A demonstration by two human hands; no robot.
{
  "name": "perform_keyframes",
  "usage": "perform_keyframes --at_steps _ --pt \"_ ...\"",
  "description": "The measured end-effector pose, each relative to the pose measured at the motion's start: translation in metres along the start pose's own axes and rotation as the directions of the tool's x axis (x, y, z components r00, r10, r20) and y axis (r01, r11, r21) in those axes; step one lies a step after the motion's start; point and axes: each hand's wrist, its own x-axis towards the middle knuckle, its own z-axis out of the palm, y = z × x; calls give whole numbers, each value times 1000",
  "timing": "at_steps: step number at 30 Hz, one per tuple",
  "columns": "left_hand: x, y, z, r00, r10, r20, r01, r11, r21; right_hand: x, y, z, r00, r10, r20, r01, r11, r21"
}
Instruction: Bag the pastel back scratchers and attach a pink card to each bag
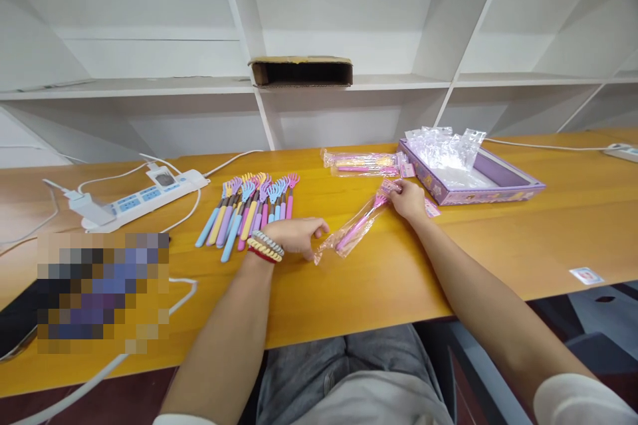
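A pink back scratcher [357,229] lies slantwise on the table inside a clear plastic bag [371,211] with a pink printed header. My right hand [407,199] pinches the header end of this bag, beside the scratcher's claw. At the bag's lower left end is my left hand [296,237], wearing coiled bracelets; its fingers are apart, with the tips close to the bag's corner. Whether they touch it is hard to tell. Left of that hand lies a bunch of loose back scratchers [249,206] in pink, purple, blue and yellow. Farther back, bagged back scratchers [366,163] lie together.
A purple box tray [491,196] holds clear empty bags [448,149] at the back right. On the left are a white power strip [144,199] with plugs and cables, and a pixelated patch. Shelves with a cardboard box [302,73] rise behind. A small card [587,275] lies near the right front edge.
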Motion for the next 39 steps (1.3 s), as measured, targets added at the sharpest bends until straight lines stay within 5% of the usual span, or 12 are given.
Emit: perform_keyframes --at_steps 14,22,29,36,39 --pt "19 -9 9 982 68 -177 -112 962 -250 6 7 0 997 69 -15 -69 998 15" --pt "26 6 17 961 -44 -271 -1 987 -164 4 3 -1 995 94 -23 -92 993 73" --pt "34 16 24 942 -144 -305 55 958 -281 3 1 -2 980 186 -73 -170 967 190" --pt "52 1 17 890 -261 -375 80 897 -435 5 3 -8 957 282 -73 -249 921 301" --pt "77 -8 -9 792 -362 -491 121 882 -456 19 4 -10 947 303 -110 -259 918 300"
